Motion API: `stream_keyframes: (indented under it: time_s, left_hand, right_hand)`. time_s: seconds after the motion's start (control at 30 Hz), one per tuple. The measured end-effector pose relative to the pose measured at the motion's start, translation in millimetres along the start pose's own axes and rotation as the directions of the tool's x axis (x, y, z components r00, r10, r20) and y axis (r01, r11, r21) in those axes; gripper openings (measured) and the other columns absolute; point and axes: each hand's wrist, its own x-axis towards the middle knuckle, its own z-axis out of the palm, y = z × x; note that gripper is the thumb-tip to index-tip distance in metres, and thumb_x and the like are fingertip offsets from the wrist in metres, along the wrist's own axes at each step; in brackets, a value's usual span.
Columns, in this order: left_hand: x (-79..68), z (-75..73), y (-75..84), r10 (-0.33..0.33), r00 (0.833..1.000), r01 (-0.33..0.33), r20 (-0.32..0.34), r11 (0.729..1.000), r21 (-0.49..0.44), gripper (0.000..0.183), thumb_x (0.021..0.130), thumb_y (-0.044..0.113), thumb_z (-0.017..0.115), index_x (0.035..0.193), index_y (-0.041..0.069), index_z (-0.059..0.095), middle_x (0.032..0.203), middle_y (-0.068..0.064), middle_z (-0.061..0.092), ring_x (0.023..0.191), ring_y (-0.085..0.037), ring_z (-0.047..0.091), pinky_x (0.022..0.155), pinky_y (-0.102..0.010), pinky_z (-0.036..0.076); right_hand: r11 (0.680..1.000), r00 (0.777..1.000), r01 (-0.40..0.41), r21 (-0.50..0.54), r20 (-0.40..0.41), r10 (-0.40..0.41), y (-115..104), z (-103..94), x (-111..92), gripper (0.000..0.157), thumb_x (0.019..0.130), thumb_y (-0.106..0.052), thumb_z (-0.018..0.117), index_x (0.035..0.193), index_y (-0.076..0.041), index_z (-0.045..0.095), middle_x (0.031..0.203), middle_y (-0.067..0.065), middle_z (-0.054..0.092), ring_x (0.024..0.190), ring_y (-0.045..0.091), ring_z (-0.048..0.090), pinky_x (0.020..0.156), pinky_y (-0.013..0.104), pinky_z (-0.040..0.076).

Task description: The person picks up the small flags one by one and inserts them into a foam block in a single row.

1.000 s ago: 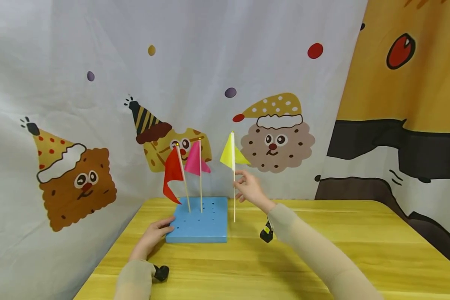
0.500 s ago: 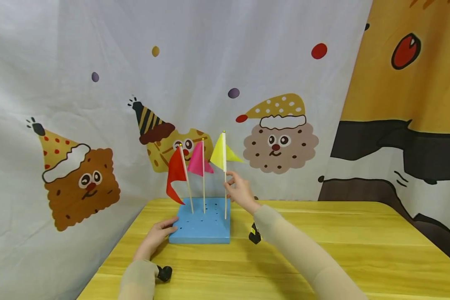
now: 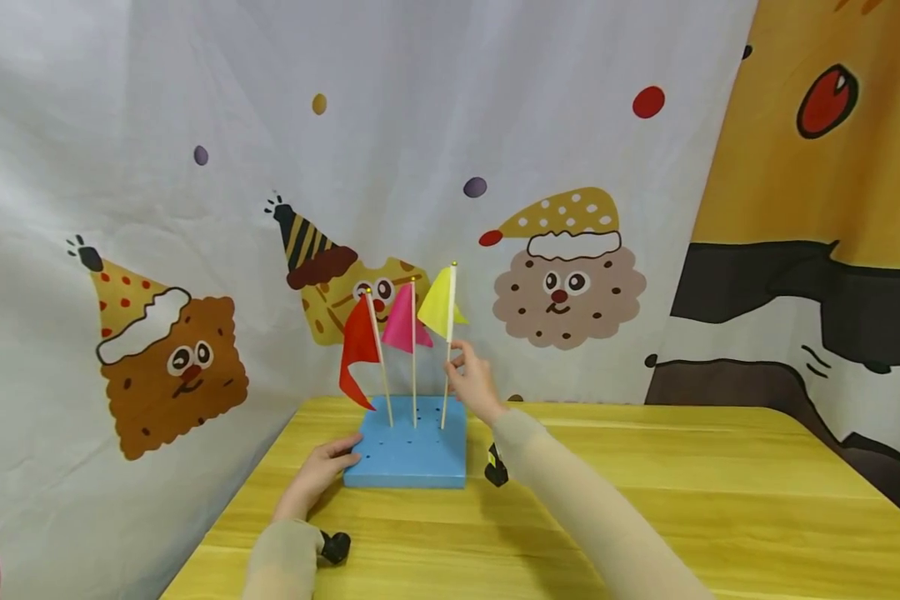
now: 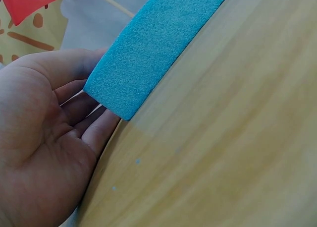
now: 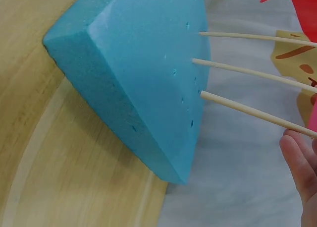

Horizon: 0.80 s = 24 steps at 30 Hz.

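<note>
A yellow flag on a thin wooden stick leans slightly, pinched between the thumb and fingers of my right hand. The lower stick end is at the top face of a blue foam block; whether it touches or enters the foam, I cannot tell. A pink flag and a red flag stand in the block, to the left of the yellow one. My left hand rests against the block's left edge, its thumb over the top and fingers at the side.
Several small holes dot the block's top. Under it lies a wooden table, with a cartoon-printed curtain right behind. A black wrist camera sits beneath the right sleeve, another at the left one.
My right hand has carried the yellow flag leftwards, from beside the block to over its top, and its stick now tilts a little. The left hand keeps its place at the block's edge.
</note>
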Motion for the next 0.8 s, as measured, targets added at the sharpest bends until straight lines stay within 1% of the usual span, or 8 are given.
stream_keyframes:
  time_s: [0.13,0.27,0.37,0.47,0.53,0.67,0.8]
  left_hand:
    - [-1.0,1.7,0.2,-0.016,1.000,0.016,0.000,1.000,-0.014,0.044,0.083,0.018,0.061,0.125,0.008,0.050,0.132,-0.013,0.041,0.123,-0.029,0.033,0.098,-0.045,0.029]
    - [-1.5,2.3,-0.2,-0.017,1.000,0.017,-0.006,0.999,-0.029,0.044,0.083,0.016,0.061,0.124,0.007,0.050,0.131,-0.013,0.042,0.123,-0.029,0.033,0.099,-0.045,0.028]
    - [-1.7,2.0,-0.6,-0.012,1.000,0.012,-0.006,1.000,-0.018,0.044,0.083,0.017,0.061,0.124,0.007,0.051,0.131,-0.013,0.042,0.123,-0.029,0.033,0.099,-0.046,0.028]
    - [-1.8,1.5,-0.4,-0.013,1.000,0.013,-0.003,1.000,-0.010,0.044,0.083,0.018,0.062,0.124,0.008,0.051,0.131,-0.014,0.042,0.123,-0.030,0.033,0.099,-0.046,0.027]
    - [-1.8,1.1,0.4,-0.012,1.000,0.012,-0.004,1.000,-0.003,0.044,0.083,0.019,0.062,0.124,0.008,0.051,0.131,-0.014,0.042,0.123,-0.030,0.032,0.099,-0.046,0.027]
    - [-1.6,0.6,2.2,-0.016,1.000,0.016,-0.001,1.000,0.001,0.044,0.083,0.020,0.061,0.125,0.009,0.050,0.132,-0.013,0.041,0.124,-0.029,0.032,0.099,-0.046,0.027]
    - [-2.2,0.7,4.3,-0.019,1.000,0.019,0.000,1.000,0.000,0.044,0.084,0.019,0.060,0.125,0.009,0.050,0.133,-0.013,0.040,0.124,-0.029,0.032,0.099,-0.046,0.027]
  right_hand:
    - [1.000,1.000,-0.021,-0.010,-0.002,0.021,0,3.4,-2,0.034,0.090,-0.016,0.049,0.122,-0.020,0.039,0.087,0.012,0.058,0.061,0.032,0.061,0.041,0.027,0.048]
    - [1.000,1.000,-0.027,-0.015,-0.014,0.026,-1,6.1,-2,0.035,0.090,-0.013,0.050,0.122,-0.020,0.039,0.089,0.015,0.058,0.061,0.033,0.061,0.042,0.027,0.048]
    - [0.999,0.999,-0.024,-0.035,-0.027,0.023,0,8.1,-1,0.035,0.089,-0.012,0.051,0.121,-0.020,0.040,0.086,0.011,0.058,0.058,0.028,0.061,0.042,0.026,0.048]
    - [0.998,0.999,-0.021,-0.058,-0.033,0.019,2,10.0,0,0.035,0.089,-0.013,0.051,0.121,-0.019,0.040,0.082,0.006,0.058,0.053,0.020,0.059,0.042,0.025,0.047]
    - [0.997,0.999,-0.026,-0.069,-0.031,0.024,3,11.1,1,0.034,0.089,-0.015,0.052,0.121,-0.020,0.040,0.080,0.002,0.057,0.050,0.018,0.058,0.042,0.025,0.047]
    - [0.996,0.999,-0.035,-0.078,-0.030,0.032,6,13.0,2,0.034,0.089,-0.015,0.052,0.121,-0.020,0.040,0.079,0.001,0.056,0.052,0.022,0.058,0.042,0.025,0.047]
    - [0.997,0.999,-0.023,-0.078,-0.034,0.020,7,14.3,3,0.034,0.089,-0.013,0.052,0.120,-0.019,0.041,0.080,0.004,0.057,0.055,0.026,0.060,0.043,0.026,0.047]
